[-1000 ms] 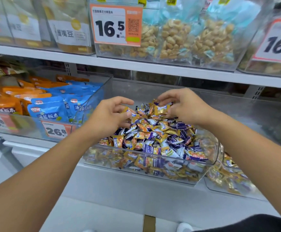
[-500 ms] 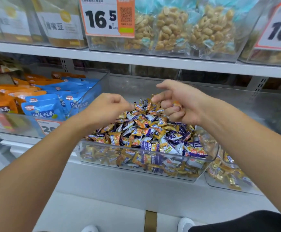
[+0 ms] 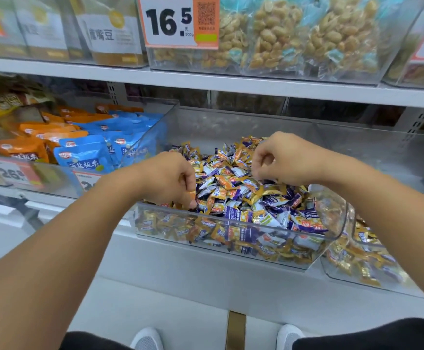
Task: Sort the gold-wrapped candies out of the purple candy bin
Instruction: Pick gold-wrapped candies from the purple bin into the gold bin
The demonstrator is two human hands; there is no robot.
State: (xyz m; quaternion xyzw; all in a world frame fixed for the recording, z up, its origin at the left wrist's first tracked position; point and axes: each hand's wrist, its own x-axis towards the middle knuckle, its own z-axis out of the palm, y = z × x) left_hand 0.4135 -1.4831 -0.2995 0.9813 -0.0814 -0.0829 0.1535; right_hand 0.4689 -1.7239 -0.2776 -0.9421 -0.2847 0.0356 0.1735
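Gold-wrapped candies [image 3: 233, 181] are mixed among purple ones in the clear bin [image 3: 231, 233] on the shelf. One is pinched in the left hand [image 3: 170, 180] grip; the right hand [image 3: 279, 160] is curled into the heap, its catch hidden.

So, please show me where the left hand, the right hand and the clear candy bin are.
left hand [image 3: 166, 178], head view, back of hand.
right hand [image 3: 285, 160], head view, back of hand.
clear candy bin [image 3: 231, 251], head view, front wall.
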